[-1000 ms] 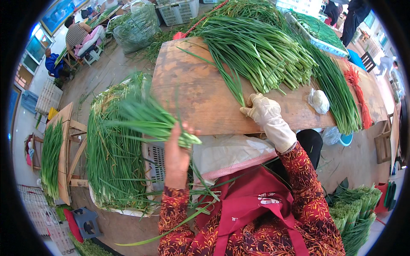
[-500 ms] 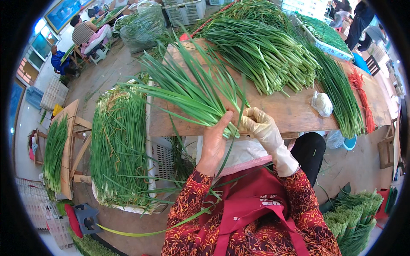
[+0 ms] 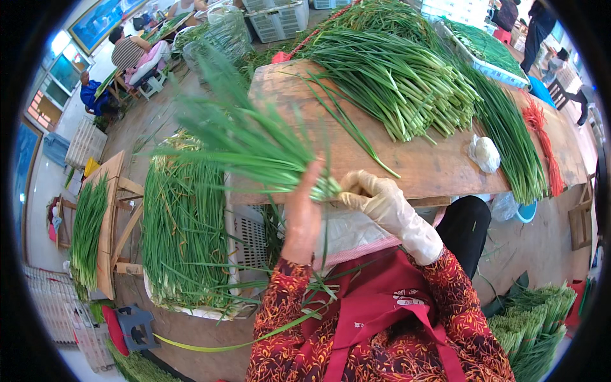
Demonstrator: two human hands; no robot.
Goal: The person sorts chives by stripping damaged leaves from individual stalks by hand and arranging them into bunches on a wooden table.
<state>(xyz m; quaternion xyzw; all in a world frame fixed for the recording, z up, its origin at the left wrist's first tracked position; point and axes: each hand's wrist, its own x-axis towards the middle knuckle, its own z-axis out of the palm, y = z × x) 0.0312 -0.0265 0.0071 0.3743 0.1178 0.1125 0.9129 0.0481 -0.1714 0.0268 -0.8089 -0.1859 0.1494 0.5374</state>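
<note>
My bare left hand (image 3: 303, 207) is closed round a bunch of Chinese chives (image 3: 254, 149), leaves pointing up and left, blurred by motion. Close to its cut stem ends is my right hand (image 3: 375, 197), in a cream rubber glove. Its thumb and fingers are pinched together; whether a stem is between them is too small to tell. A few loose chives (image 3: 359, 137) lie on the wooden board (image 3: 280, 89) beyond my hands. Farther back on that board rests a large heap of chives (image 3: 401, 83).
Left of me stands a white crate (image 3: 237, 254) full of chives. The board's right side carries a white ball (image 3: 484, 154), a long row of chives (image 3: 509, 146) and red ties (image 3: 541, 146). Bundled chives (image 3: 531, 325) stand at lower right. Other people sit working at far left.
The bunch in my left hand has swung left and blurred. My right hand has shifted slightly left and down. A few chives that were by my right fingers now lie on the board.
</note>
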